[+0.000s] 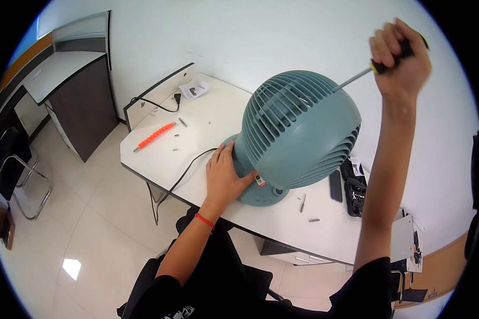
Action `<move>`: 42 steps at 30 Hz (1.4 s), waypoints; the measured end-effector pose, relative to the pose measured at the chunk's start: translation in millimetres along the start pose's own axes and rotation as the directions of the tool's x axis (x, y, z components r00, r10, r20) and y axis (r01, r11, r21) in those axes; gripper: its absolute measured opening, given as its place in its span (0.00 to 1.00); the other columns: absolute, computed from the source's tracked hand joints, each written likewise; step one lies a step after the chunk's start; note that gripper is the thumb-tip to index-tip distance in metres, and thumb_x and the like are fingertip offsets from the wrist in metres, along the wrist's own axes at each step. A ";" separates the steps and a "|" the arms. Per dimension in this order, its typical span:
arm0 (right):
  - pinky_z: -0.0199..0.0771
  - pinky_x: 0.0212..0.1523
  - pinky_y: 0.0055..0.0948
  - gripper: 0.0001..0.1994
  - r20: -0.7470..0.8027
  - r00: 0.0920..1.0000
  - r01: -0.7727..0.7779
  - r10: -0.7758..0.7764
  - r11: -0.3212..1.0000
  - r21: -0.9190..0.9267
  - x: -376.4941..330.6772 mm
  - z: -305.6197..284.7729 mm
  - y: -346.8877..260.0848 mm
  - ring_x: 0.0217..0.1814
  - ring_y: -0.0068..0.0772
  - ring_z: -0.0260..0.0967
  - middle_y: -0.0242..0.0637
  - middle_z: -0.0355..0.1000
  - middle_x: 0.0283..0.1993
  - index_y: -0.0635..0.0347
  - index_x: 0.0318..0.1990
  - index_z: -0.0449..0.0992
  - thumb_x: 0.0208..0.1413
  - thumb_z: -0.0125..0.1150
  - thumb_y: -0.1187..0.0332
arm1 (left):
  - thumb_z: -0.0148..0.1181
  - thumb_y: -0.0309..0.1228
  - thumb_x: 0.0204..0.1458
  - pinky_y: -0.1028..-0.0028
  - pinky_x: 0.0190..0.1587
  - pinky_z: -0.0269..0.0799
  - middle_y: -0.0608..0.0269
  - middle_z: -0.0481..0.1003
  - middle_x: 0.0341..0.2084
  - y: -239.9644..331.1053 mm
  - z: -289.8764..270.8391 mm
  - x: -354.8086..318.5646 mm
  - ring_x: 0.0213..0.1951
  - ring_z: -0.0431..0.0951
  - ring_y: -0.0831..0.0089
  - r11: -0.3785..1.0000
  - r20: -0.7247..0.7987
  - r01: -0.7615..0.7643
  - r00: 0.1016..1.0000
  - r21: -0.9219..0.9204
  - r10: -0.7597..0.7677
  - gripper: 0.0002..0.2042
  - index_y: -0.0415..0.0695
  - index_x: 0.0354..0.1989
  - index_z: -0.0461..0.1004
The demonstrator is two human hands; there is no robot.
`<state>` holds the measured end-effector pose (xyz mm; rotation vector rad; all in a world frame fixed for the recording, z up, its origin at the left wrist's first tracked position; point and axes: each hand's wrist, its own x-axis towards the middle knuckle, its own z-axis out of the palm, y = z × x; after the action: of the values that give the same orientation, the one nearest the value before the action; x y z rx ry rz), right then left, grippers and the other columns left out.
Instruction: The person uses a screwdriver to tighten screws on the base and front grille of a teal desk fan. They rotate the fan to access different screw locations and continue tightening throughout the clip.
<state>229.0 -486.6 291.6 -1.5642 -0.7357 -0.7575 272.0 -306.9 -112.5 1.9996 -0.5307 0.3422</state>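
White worktop (218,106), with a green fan (314,143) standing on its middle part.
Left hand (225,173) is spread against the fan's lower side; right hand (402,61) is wrapped around a screwdriver (354,78), tip at the slats (271,109). Sideways force could make it slip or crack a slat.

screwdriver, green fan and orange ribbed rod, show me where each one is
Screwdriver (355,78): head view, on its metal shaft
Green fan (307,141): head view, on the smooth shell of its round head
Orange ribbed rod (155,136): head view, on the middle of its ribbed length
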 end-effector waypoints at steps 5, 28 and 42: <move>0.67 0.26 0.23 0.16 0.062 0.975 -0.190 0.213 0.946 -0.262 12.9 10.2 37.0 0.20 0.20 0.62 0.26 0.62 0.22 0.52 0.30 0.66 0.70 0.62 0.61 | 0.81 0.48 0.48 0.50 0.76 0.56 0.42 0.71 0.70 0.7 0.1 0.0 0.78 0.61 0.47 1.000 0.000 0.003 1.000 -0.015 -0.003 0.50 0.32 0.74 0.63; 0.79 0.39 0.27 0.19 -0.213 0.971 -0.192 0.109 0.885 -0.424 2.0 -102.4 59.7 0.34 0.28 0.78 0.32 0.77 0.34 0.59 0.58 0.82 0.70 0.65 0.55 | 0.79 0.46 0.49 0.50 0.76 0.56 0.43 0.69 0.70 -1.3 2.9 -3.1 0.77 0.61 0.46 0.995 -0.014 -0.084 0.996 0.058 0.085 0.49 0.30 0.74 0.61; 0.76 0.45 0.28 0.14 -0.459 0.880 -0.143 -0.121 0.855 -0.499 -48.9 -145.8 73.0 0.40 0.25 0.74 0.32 0.76 0.43 0.61 0.54 0.82 0.62 0.72 0.68 | 0.70 0.41 0.56 0.50 0.76 0.59 0.39 0.71 0.68 -12.2 10.2 -1.9 0.75 0.63 0.39 0.989 -0.068 -0.145 0.987 0.025 0.147 0.40 0.29 0.72 0.64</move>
<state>249.4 -641.5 224.2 -1.7483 -0.1459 -1.3594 276.6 -310.6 -127.3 1.9651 -0.6333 0.5073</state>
